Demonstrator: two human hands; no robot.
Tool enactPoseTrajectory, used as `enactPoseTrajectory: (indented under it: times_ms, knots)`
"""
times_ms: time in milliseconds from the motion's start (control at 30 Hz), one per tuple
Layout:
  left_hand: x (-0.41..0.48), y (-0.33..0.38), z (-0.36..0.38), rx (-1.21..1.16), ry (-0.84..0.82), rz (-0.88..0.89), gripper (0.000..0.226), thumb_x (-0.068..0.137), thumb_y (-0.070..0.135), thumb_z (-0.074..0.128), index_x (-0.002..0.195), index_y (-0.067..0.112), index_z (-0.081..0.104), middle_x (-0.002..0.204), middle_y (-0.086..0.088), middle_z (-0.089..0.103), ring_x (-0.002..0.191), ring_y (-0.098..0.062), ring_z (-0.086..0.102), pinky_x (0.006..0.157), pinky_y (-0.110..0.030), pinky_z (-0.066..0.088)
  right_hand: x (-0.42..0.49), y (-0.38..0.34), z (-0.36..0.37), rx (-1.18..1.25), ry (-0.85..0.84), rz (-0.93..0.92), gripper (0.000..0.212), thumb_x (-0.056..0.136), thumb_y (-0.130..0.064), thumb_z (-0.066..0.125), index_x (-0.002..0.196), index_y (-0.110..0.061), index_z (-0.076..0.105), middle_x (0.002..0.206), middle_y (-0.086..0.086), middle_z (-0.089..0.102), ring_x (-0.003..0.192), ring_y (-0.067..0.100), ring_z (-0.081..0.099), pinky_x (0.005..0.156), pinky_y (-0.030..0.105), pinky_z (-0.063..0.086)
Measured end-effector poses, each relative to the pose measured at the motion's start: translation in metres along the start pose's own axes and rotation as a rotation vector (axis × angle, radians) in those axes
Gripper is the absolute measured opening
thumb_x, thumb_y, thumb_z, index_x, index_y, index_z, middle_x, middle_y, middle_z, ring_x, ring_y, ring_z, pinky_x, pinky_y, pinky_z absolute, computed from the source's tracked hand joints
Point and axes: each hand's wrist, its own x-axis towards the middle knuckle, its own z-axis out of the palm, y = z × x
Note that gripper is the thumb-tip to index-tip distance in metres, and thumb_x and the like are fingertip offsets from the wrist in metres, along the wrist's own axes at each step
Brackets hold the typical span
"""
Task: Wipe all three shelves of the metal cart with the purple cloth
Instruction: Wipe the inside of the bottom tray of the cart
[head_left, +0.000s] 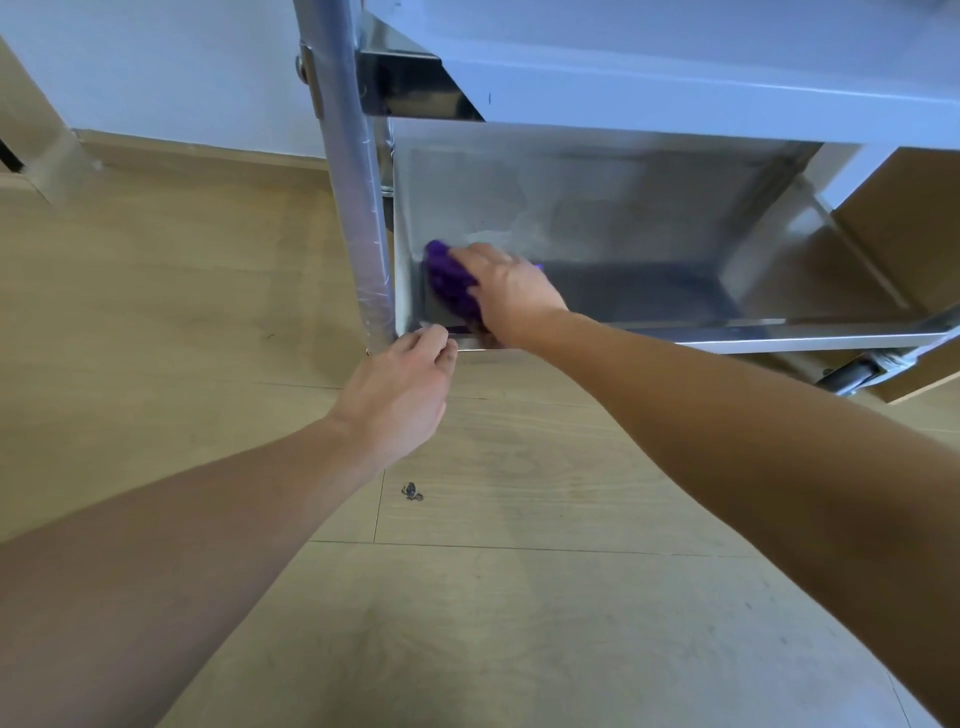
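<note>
The metal cart's bottom shelf (649, 332) is a shallow steel tray low over the floor. The purple cloth (448, 278) lies in its near left corner. My right hand (506, 288) lies flat on the cloth with straight fingers and presses it onto the shelf; part of the cloth is hidden under the palm. My left hand (402, 395) grips the shelf's front rim at the left corner, beside the cart's upright post (356, 218). A higher shelf (649, 88) overhangs the bottom one.
A cart caster (852, 375) shows under the right end of the shelf. A small dark scrap (411, 491) lies on the wooden floor near my left wrist. A white wall and baseboard run behind the cart, and a wooden cabinet (904, 228) stands to the right.
</note>
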Motion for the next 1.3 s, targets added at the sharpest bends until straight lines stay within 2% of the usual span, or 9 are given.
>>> enactPoseTrajectory:
  times_ms: [100, 233, 333, 467, 600, 867, 933, 1167, 1300]
  knots:
    - [0.000, 0.002, -0.001, -0.002, -0.008, 0.001, 0.057, 0.092, 0.016, 0.049, 0.145, 0.002, 0.034, 0.134, -0.009, 0.038, 0.116, -0.025, 0.046, 0.080, -0.042, 0.056, -0.004, -0.002, -0.002, 0.013, 0.050, 0.210, 0.054, 0.090, -0.011, 0.053, 0.141, -0.022, 0.041, 0.140, 0.001, 0.047, 0.118, 0.032, 0.050, 0.101, 0.040, 0.038]
    - [-0.002, 0.005, -0.004, -0.035, -0.007, -0.022, 0.055, 0.090, 0.014, 0.049, 0.143, 0.002, 0.037, 0.126, -0.008, 0.042, 0.114, -0.025, 0.046, 0.079, -0.043, 0.055, -0.032, -0.011, 0.001, 0.022, 0.071, -0.107, 0.050, 0.094, -0.022, 0.051, 0.143, -0.024, 0.043, 0.144, -0.003, 0.047, 0.126, 0.027, 0.048, 0.102, 0.040, 0.038]
    - [-0.001, 0.008, -0.006, -0.030, -0.002, -0.038, 0.054, 0.092, 0.016, 0.047, 0.143, 0.002, 0.037, 0.126, -0.007, 0.041, 0.114, -0.025, 0.044, 0.078, -0.042, 0.055, -0.046, 0.011, -0.004, -0.001, 0.087, -0.165, 0.050, 0.095, -0.028, 0.052, 0.144, -0.027, 0.043, 0.144, -0.004, 0.048, 0.127, 0.025, 0.047, 0.099, 0.040, 0.040]
    - [0.000, 0.022, -0.011, 0.026, 0.027, -0.104, 0.040, 0.088, 0.025, 0.053, 0.123, 0.005, 0.051, 0.115, -0.005, 0.043, 0.103, -0.022, 0.048, 0.057, -0.032, 0.045, -0.055, 0.069, -0.014, -0.045, 0.117, 0.043, 0.050, 0.095, -0.028, 0.050, 0.145, -0.028, 0.041, 0.145, -0.002, 0.047, 0.125, 0.029, 0.047, 0.098, 0.040, 0.037]
    - [0.012, 0.034, -0.009, 0.001, 0.127, -0.061, 0.036, 0.083, 0.029, 0.057, 0.114, 0.010, 0.056, 0.115, -0.004, 0.049, 0.106, -0.023, 0.049, 0.086, -0.035, 0.043, -0.068, 0.101, -0.018, 0.026, 0.166, 0.337, 0.051, 0.095, -0.025, 0.047, 0.145, -0.028, 0.039, 0.146, -0.001, 0.044, 0.130, 0.031, 0.041, 0.105, 0.044, 0.032]
    - [0.036, 0.066, -0.007, -0.020, 0.126, 0.032, 0.049, 0.082, 0.025, 0.049, 0.128, 0.006, 0.050, 0.130, -0.004, 0.049, 0.119, -0.022, 0.048, 0.097, -0.038, 0.043, -0.074, 0.090, -0.017, -0.069, 0.086, -0.202, 0.049, 0.096, -0.025, 0.049, 0.145, -0.024, 0.042, 0.145, -0.003, 0.048, 0.128, 0.024, 0.047, 0.095, 0.037, 0.040]
    - [0.037, 0.063, -0.006, -0.010, 0.134, 0.047, 0.051, 0.082, 0.024, 0.050, 0.130, 0.006, 0.049, 0.132, -0.003, 0.049, 0.118, -0.023, 0.049, 0.096, -0.037, 0.043, -0.072, 0.115, -0.023, -0.071, 0.090, -0.100, 0.051, 0.095, -0.026, 0.050, 0.145, -0.026, 0.041, 0.145, -0.001, 0.048, 0.126, 0.028, 0.048, 0.097, 0.039, 0.039]
    - [0.040, 0.062, -0.004, -0.009, 0.135, 0.055, 0.048, 0.081, 0.021, 0.051, 0.127, 0.006, 0.054, 0.129, -0.003, 0.053, 0.113, -0.023, 0.053, 0.093, -0.038, 0.045, -0.077, 0.151, -0.020, -0.053, 0.215, 0.758, 0.049, 0.096, -0.025, 0.040, 0.145, -0.024, 0.034, 0.146, 0.006, 0.039, 0.129, 0.036, 0.039, 0.107, 0.046, 0.028]
    - [0.043, 0.062, -0.002, 0.012, 0.140, 0.041, 0.045, 0.081, 0.020, 0.050, 0.123, 0.005, 0.057, 0.124, -0.003, 0.053, 0.107, -0.025, 0.052, 0.088, -0.041, 0.045, -0.069, 0.098, -0.012, -0.004, 0.170, 0.406, 0.052, 0.095, -0.025, 0.043, 0.146, -0.029, 0.034, 0.147, 0.000, 0.040, 0.128, 0.033, 0.040, 0.105, 0.045, 0.029]
